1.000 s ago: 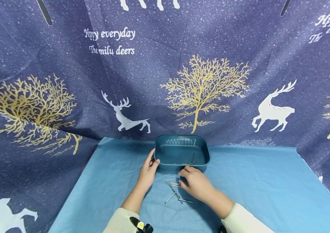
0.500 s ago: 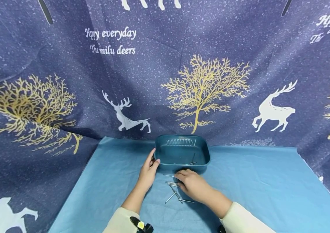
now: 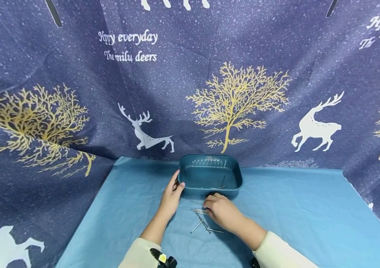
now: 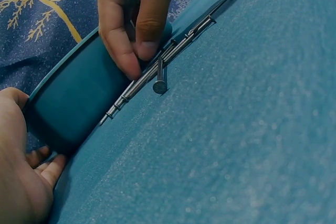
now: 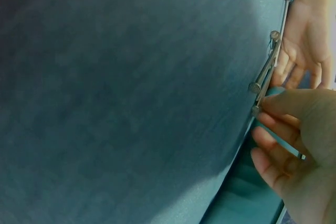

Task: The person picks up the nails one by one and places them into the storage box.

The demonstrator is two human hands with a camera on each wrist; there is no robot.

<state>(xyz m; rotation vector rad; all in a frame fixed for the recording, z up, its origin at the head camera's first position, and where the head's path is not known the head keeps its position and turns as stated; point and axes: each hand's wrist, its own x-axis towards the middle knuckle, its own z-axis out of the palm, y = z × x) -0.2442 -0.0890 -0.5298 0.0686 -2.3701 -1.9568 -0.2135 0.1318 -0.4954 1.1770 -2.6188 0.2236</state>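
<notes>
A dark teal tray [image 3: 236, 175] stands on the blue cloth, with two nails [image 3: 222, 184] lying inside it. My left hand [image 3: 178, 185] grips the tray's near left corner, also seen in the left wrist view as my left hand [image 4: 32, 148] around the tray [image 4: 73, 100]. Several loose nails [image 3: 199, 212] lie just in front of the tray. My right hand [image 3: 207, 207] is bent over them, and the thumb and forefinger [image 4: 149, 35] pinch at the bundle of nails [image 4: 137, 83]. The right wrist view shows the nails [image 5: 265, 72] at my fingertips [image 5: 268, 107].
A blue cloth [image 3: 297, 212] covers the table. A navy curtain [image 3: 236, 93] printed with deer and golden trees closes off the back and both sides. More nails [image 3: 197, 226] lie scattered nearer to me.
My right hand has drawn back slightly from the tray's front wall and settled onto the nail bundle. The left hand and tray have stayed put.
</notes>
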